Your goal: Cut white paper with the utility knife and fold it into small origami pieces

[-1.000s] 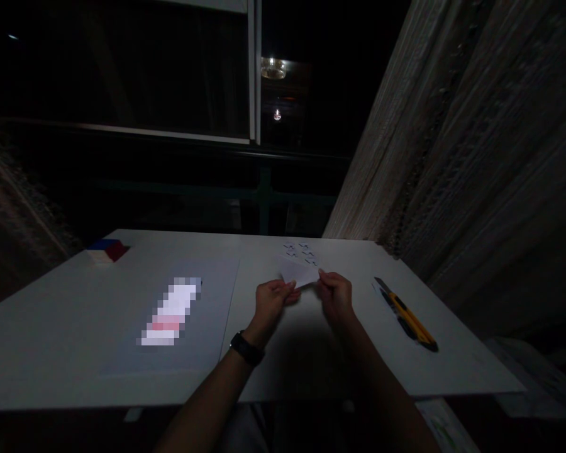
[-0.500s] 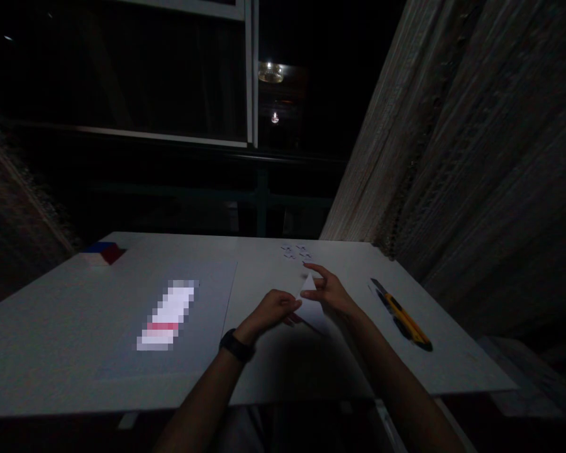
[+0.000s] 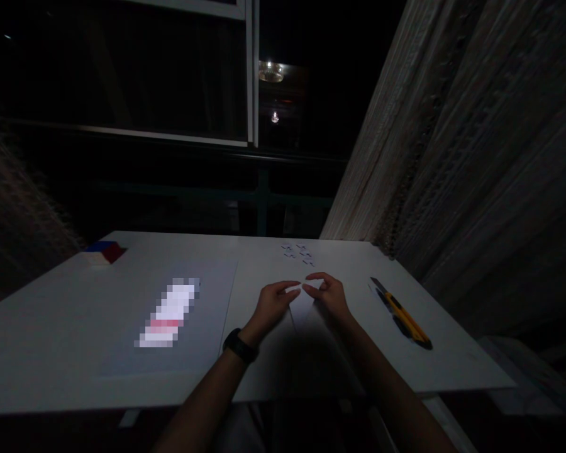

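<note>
The left hand (image 3: 274, 303) and right hand (image 3: 331, 297) are pinching a small paper (image 3: 302, 306) at its far corners, thumbs and forefingers nearly closed, fingertips almost meeting. The paper is tapering toward the person; whether it is touching the table (image 3: 51, 340) is impossible to tell. The table's front edge is running on the person's side of the paper, its back edge beyond it. White tabletop is showing between the paper and the cutter knife (image 3: 403, 318) lying to its right. Left of the paper, a large sheet (image 3: 212, 340) is lying under a pixelated patch (image 3: 170, 314), whose contents are staying unreadable. Small marks (image 3: 298, 253) are showing just beyond the paper, too tiny for reading.
</note>
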A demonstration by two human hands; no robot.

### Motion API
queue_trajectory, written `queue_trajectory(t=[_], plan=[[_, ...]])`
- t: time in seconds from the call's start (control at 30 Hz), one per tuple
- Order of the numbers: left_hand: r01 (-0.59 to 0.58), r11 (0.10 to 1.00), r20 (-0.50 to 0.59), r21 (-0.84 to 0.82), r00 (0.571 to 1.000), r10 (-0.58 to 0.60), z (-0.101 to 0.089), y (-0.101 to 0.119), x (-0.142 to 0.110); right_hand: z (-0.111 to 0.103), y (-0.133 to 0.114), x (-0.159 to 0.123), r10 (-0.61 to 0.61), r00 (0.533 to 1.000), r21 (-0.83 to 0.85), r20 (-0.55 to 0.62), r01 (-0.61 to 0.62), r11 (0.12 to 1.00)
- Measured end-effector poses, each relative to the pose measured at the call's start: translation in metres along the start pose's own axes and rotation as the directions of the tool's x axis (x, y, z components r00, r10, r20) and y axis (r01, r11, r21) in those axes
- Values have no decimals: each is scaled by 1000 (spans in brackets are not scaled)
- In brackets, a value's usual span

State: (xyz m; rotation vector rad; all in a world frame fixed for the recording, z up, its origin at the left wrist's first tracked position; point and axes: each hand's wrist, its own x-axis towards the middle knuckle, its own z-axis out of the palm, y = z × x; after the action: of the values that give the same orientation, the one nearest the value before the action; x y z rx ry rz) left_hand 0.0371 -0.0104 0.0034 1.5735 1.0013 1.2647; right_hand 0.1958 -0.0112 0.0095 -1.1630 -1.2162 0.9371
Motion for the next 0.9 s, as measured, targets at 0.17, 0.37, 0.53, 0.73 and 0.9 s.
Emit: queue_trajectory(t=[0.17,0.37,0.53,0.73,0.9], plan=[[62,998,62,-19,996,-61,-1,0,-1,-3,-3,0,4,1000,-66,-12,-5,998],[65,997,88,-40,994,-62,-1,5,-4,-10,-12,-2,70,998,-98,-6,-70,993],[151,985,200,-79,971,-133,-4,8,-4,-16,-15,-4,129,990,-13,51,-128,992],[298,939,299,-170,924,-239,-6,10,-2,-22,-15,-4,241,962,38,126,-248,968],[343,920,303,-192,912,-277,-6,9,-1,-29,-7,0,270,956,103,113,-282,954]])
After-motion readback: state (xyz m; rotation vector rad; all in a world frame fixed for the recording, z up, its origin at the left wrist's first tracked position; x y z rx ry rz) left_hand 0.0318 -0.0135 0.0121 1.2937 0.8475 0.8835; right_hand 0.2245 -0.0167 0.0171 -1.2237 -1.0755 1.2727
